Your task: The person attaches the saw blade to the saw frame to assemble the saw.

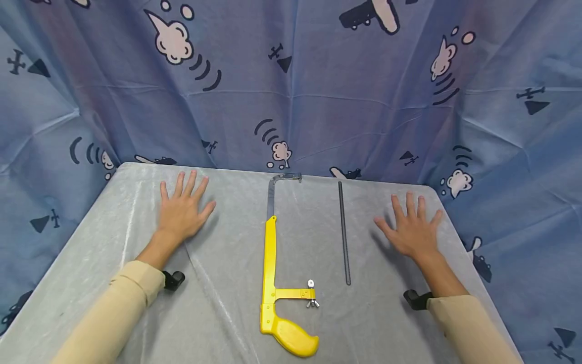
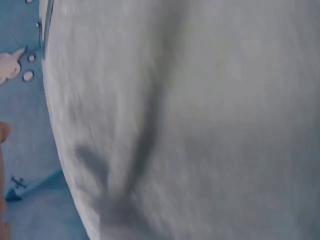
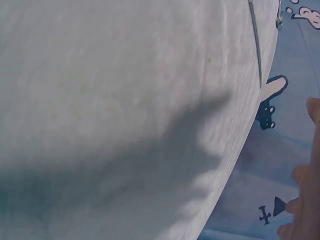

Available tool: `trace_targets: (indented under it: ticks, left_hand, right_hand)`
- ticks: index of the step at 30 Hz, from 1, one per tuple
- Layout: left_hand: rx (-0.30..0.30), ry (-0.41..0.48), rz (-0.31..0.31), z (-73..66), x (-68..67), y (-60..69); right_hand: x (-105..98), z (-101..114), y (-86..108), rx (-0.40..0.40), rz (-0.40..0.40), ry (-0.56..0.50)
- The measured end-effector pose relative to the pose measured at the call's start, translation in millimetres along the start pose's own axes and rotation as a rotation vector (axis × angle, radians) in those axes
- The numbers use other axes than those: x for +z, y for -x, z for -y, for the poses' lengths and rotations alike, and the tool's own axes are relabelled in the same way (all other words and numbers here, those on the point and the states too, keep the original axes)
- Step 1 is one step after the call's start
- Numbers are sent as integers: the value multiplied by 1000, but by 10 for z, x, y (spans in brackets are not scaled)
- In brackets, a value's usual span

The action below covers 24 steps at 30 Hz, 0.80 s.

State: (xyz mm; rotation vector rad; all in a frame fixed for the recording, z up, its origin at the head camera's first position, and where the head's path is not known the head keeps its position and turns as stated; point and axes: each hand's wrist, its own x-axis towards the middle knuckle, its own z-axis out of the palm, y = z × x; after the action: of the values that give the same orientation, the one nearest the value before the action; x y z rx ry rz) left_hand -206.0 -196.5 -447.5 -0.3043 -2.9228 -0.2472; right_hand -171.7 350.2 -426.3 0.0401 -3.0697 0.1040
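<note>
Left hand [image 1: 180, 212] and right hand [image 1: 413, 231] splayed, gripping nothing, flanking the yellow hacksaw frame [image 1: 270, 263]: I'd call this the ready stage, an inward reach needed next.

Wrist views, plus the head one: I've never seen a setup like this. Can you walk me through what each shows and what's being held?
There's no machine here, just a person's bare left hand and right hand. The head picture comes from a camera worn on the head, looking forward and down. The other two come from a camera on each wrist; they show mostly table and shadow, with part of that hand at the picture's edge.

On the table lie a yellow-handled saw, with no blade visible in its frame, and, to its right, a thin dark rod. A patterned blue curtain hangs behind. Neither hand holds anything; both have their fingers spread, apart from the saw and rod.
</note>
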Motion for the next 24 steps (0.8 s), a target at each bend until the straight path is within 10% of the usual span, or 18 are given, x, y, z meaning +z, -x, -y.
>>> trace_targets:
  ticks: [24]
  left_hand:
    - [290, 102, 6, -879, -10, 139]
  right_hand:
    - [-8, 490, 58, -35, 90, -358]
